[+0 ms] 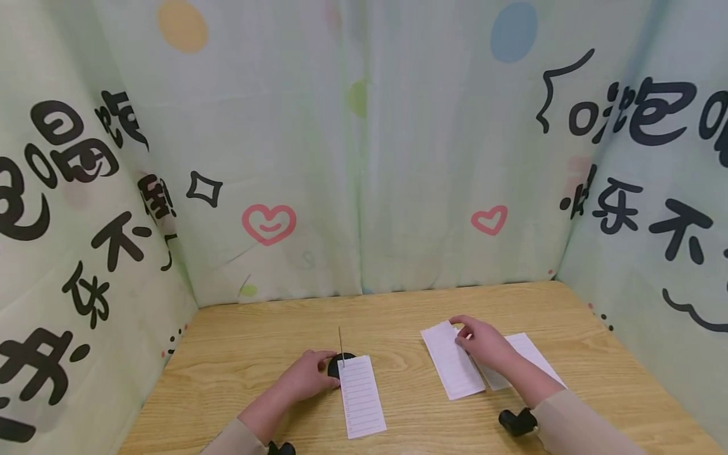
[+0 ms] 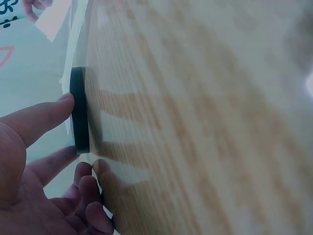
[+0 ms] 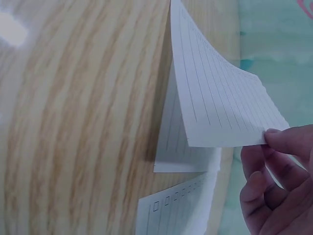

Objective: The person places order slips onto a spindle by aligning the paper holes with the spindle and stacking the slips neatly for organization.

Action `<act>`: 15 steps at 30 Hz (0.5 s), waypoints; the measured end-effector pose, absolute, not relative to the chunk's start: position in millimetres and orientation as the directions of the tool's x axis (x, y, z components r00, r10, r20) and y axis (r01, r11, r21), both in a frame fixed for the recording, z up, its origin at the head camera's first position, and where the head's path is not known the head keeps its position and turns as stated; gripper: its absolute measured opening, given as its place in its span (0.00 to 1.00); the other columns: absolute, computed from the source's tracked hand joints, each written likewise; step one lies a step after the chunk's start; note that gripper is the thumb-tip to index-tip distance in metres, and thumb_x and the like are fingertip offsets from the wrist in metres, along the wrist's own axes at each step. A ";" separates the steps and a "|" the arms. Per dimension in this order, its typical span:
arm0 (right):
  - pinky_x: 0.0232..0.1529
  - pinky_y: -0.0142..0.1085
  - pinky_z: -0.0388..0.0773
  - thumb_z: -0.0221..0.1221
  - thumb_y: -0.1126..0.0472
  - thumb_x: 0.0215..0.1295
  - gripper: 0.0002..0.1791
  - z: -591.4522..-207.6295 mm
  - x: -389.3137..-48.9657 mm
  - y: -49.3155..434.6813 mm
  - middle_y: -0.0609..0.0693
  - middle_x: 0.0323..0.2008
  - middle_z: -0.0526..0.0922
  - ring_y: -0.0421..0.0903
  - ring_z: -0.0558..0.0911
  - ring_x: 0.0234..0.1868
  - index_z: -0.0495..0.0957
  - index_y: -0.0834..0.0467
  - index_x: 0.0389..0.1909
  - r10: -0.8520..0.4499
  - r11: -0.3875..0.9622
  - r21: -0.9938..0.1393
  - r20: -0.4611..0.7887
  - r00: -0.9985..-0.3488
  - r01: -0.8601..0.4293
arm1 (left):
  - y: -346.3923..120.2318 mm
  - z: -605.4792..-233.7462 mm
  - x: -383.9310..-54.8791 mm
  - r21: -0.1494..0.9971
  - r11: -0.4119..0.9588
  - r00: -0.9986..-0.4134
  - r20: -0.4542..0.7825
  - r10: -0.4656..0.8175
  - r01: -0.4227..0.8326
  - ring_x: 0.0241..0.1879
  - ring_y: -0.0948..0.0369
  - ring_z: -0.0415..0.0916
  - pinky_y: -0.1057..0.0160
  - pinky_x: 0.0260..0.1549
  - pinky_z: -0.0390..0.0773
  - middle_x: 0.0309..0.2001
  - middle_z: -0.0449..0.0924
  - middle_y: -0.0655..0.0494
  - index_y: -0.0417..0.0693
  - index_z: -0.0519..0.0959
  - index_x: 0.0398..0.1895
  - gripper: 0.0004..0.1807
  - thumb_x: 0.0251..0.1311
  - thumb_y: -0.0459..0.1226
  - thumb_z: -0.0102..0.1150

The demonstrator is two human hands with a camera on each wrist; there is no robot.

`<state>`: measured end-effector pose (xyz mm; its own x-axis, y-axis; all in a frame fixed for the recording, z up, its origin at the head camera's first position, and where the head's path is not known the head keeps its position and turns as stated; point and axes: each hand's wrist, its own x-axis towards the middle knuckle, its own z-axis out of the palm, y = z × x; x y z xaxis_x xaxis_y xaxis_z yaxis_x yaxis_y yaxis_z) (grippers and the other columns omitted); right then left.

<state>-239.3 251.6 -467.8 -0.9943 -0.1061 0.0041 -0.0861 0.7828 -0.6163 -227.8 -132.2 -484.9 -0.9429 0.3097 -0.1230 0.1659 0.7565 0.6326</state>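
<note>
My left hand (image 1: 309, 377) grips the round black base of a paper spike (image 1: 334, 364) by its edge; in the left wrist view, thumb and finger sit on either side of that base (image 2: 80, 112). A thin upright needle (image 1: 340, 340) rises from it. One lined white sheet (image 1: 363, 399) overlaps the base and the needle's foot. At the right, my right hand (image 1: 485, 344) pinches another lined sheet (image 3: 220, 98) by a corner between thumb and fingers. That sheet bends upward over a second sheet (image 3: 171, 147) lying beneath it.
Close by the right hand lies another sheet (image 1: 531, 354), with small printed boxes along one edge in the right wrist view. The wooden table (image 1: 256, 335) is bordered at the back and sides by a printed curtain (image 1: 398, 253).
</note>
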 end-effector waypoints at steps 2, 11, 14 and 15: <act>0.31 0.38 0.73 0.60 0.66 0.67 0.22 -465.9 -238.8 252.0 0.50 0.35 0.79 0.44 0.75 0.30 0.73 0.60 0.62 -0.102 0.780 -0.619 0.008 -0.995 -0.085 | -132.3 -484.7 -227.7 0.632 0.756 -0.943 -0.121 0.311 0.168 0.45 0.50 0.74 0.44 0.50 0.73 0.45 0.74 0.45 0.44 0.76 0.63 0.32 0.54 0.42 0.73; 0.34 0.38 0.76 0.58 0.67 0.69 0.25 -458.9 -235.8 249.4 0.51 0.37 0.80 0.45 0.77 0.31 0.71 0.58 0.66 -0.100 0.708 -0.701 0.018 -0.995 -0.084 | -132.4 -484.6 -226.9 0.625 0.761 -0.944 -0.111 0.312 0.177 0.43 0.52 0.73 0.45 0.49 0.73 0.43 0.74 0.46 0.44 0.76 0.63 0.32 0.54 0.42 0.73; 0.33 0.38 0.76 0.58 0.67 0.70 0.25 -455.7 -234.8 246.3 0.51 0.37 0.80 0.45 0.77 0.31 0.70 0.57 0.67 -0.106 0.688 -0.720 0.025 -0.994 -0.091 | -131.9 -484.2 -227.4 0.625 0.761 -0.945 -0.116 0.307 0.171 0.42 0.52 0.72 0.46 0.48 0.73 0.43 0.73 0.46 0.44 0.76 0.63 0.32 0.53 0.42 0.73; 0.33 0.38 0.76 0.58 0.67 0.70 0.25 -454.7 -234.9 245.3 0.51 0.37 0.80 0.46 0.78 0.31 0.70 0.58 0.67 -0.112 0.681 -0.725 0.031 -0.993 -0.100 | -131.7 -484.0 -227.6 0.625 0.762 -0.945 -0.116 0.305 0.169 0.41 0.52 0.72 0.46 0.48 0.73 0.43 0.73 0.46 0.45 0.76 0.63 0.32 0.53 0.42 0.73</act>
